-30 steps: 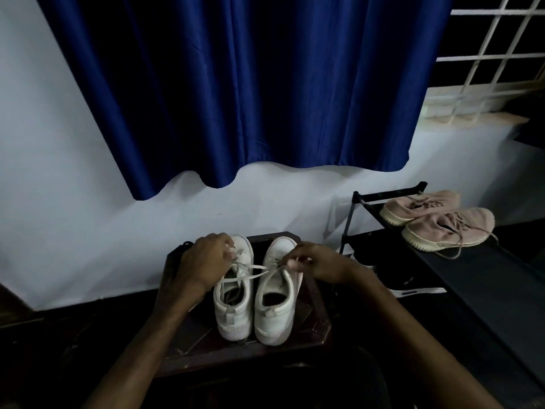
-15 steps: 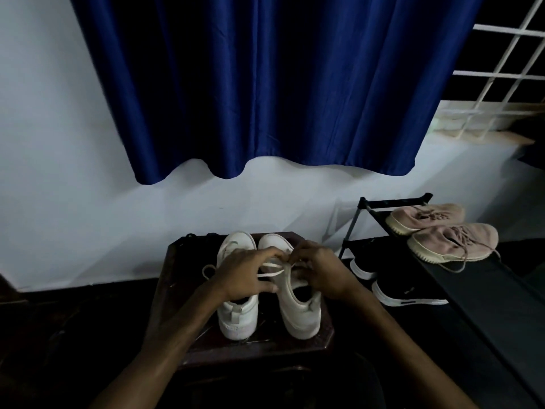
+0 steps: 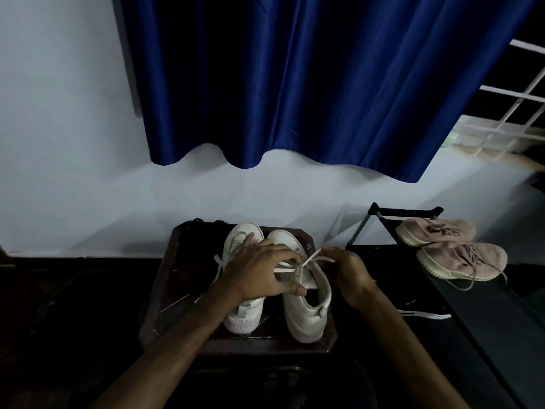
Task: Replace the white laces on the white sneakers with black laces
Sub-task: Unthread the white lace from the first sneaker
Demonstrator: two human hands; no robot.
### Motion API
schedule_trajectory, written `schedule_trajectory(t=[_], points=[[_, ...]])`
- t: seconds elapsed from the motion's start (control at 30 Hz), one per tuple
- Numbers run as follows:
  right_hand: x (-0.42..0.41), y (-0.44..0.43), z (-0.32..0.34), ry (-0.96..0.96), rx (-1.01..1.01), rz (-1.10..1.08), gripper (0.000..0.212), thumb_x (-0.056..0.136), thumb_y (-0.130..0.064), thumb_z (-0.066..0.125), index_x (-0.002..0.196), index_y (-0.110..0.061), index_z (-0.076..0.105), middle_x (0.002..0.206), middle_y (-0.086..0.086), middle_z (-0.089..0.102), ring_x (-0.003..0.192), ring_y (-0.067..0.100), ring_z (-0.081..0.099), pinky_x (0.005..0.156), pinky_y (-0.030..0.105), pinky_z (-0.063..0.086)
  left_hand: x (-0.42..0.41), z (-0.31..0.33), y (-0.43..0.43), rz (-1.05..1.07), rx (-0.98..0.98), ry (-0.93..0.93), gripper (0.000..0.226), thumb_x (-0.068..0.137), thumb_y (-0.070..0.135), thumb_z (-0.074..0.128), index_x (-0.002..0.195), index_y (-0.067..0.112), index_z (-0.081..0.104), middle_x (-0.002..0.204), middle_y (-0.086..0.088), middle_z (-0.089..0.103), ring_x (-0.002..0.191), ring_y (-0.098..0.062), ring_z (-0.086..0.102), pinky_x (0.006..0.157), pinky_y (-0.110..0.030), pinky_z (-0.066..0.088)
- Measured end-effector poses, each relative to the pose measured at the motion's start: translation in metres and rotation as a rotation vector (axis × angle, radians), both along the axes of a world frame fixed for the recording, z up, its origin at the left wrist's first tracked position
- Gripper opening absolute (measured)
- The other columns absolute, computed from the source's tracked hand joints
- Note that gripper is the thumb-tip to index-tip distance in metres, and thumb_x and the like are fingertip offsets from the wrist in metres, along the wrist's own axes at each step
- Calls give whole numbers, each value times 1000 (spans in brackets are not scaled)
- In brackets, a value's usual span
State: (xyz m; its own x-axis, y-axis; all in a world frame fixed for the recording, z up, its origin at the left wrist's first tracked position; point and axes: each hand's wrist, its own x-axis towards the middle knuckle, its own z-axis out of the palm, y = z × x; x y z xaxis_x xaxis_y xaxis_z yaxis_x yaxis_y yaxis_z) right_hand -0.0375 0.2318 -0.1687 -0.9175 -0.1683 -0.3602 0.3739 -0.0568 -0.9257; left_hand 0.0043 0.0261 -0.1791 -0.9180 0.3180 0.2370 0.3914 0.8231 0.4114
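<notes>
Two white sneakers stand side by side on a dark wooden stool (image 3: 165, 293), toes toward the wall. My left hand (image 3: 259, 276) lies across the left sneaker (image 3: 243, 314) and reaches onto the right sneaker (image 3: 306, 317), its thumb and fingers curled round that shoe's tongue and white lace (image 3: 283, 270). My right hand (image 3: 345, 270) pinches a loose end of the same lace just right of the shoe. A loop of the left sneaker's white lace (image 3: 218, 261) hangs off its left side. No black laces can be made out.
A black shoe rack (image 3: 407, 212) stands to the right with a pair of pink sneakers (image 3: 460, 255) on top and a dark shoe with a white sole (image 3: 424, 314) below. A blue curtain (image 3: 295, 84) hangs over the white wall behind. The floor is dark.
Both hands shifted from the gap between the shoes onto the right sneaker. My right hand has drawn the lace end out to the right, and the view moved closer and lower.
</notes>
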Motion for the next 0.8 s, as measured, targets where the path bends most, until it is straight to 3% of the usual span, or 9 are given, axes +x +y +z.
schedule_trajectory(t=[0.1, 0.2, 0.33, 0.4, 0.47, 0.57, 0.63, 0.7, 0.8], points=[[1, -3, 0, 426, 436, -2, 8, 91, -9, 60, 94, -15, 63, 95, 5, 65, 81, 16, 64, 76, 31, 52, 2, -1, 1, 14, 26, 33, 73, 61, 88, 54, 119, 44, 59, 122, 27, 60, 119, -1, 47, 113, -47, 19], [-2, 2, 19, 932, 799, 279, 12, 88, -16, 66, 96, -23, 71, 109, -6, 62, 99, 6, 61, 85, 22, 48, 4, 0, 2, 17, 52, 46, 71, 62, 84, 59, 119, 43, 60, 119, 25, 63, 118, -2, 49, 111, -44, 18], [3, -7, 28, 895, 1315, 699, 21, 82, -32, 66, 102, -33, 69, 132, -14, 50, 123, 14, 44, 97, 41, 42, 5, 2, 2, 27, 63, 37, 70, 61, 82, 61, 118, 41, 61, 115, 23, 65, 117, -2, 51, 112, -46, 20], [6, -9, 23, 947, 1288, 687, 18, 82, -33, 65, 100, -31, 69, 128, -16, 51, 120, 12, 46, 95, 39, 42, 5, 1, 1, 31, 62, 34, 70, 60, 84, 59, 115, 41, 62, 112, 23, 66, 116, -1, 51, 113, -47, 19], [6, -1, 24, 1003, 1079, 577, 11, 77, -30, 67, 88, -29, 71, 115, -16, 58, 107, 10, 57, 86, 36, 48, 6, 1, 1, 32, 54, 54, 71, 59, 87, 56, 113, 42, 62, 110, 24, 66, 114, 0, 51, 112, -50, 20], [-16, 27, 35, 949, 856, 88, 19, 72, -7, 76, 73, -24, 69, 92, -10, 63, 88, 16, 65, 79, 31, 50, 5, 2, 1, 32, 57, 72, 72, 59, 90, 51, 111, 41, 64, 108, 25, 66, 112, 3, 51, 112, -52, 19], [-28, 40, 39, 877, 941, -93, 22, 73, -6, 78, 71, -25, 67, 89, -3, 64, 86, 20, 64, 79, 34, 50, 5, 2, 1, 33, 41, 64, 74, 58, 91, 50, 111, 41, 64, 108, 26, 66, 112, 4, 50, 113, -52, 17], [-30, 39, 32, 882, 1069, 72, 15, 75, -13, 79, 84, -22, 72, 110, 3, 63, 98, 22, 63, 84, 35, 52, 5, 1, 2, 30, 40, 73, 75, 59, 91, 49, 112, 41, 64, 109, 27, 65, 113, 5, 49, 114, -52, 17], [-14, 23, 24, 1015, 1047, 379, 27, 80, -22, 76, 106, -24, 70, 133, -3, 50, 111, 14, 52, 91, 29, 46, 5, 2, 2, 24, 56, 83, 73, 60, 90, 50, 113, 42, 63, 110, 25, 65, 113, 4, 49, 114, -52, 17]])
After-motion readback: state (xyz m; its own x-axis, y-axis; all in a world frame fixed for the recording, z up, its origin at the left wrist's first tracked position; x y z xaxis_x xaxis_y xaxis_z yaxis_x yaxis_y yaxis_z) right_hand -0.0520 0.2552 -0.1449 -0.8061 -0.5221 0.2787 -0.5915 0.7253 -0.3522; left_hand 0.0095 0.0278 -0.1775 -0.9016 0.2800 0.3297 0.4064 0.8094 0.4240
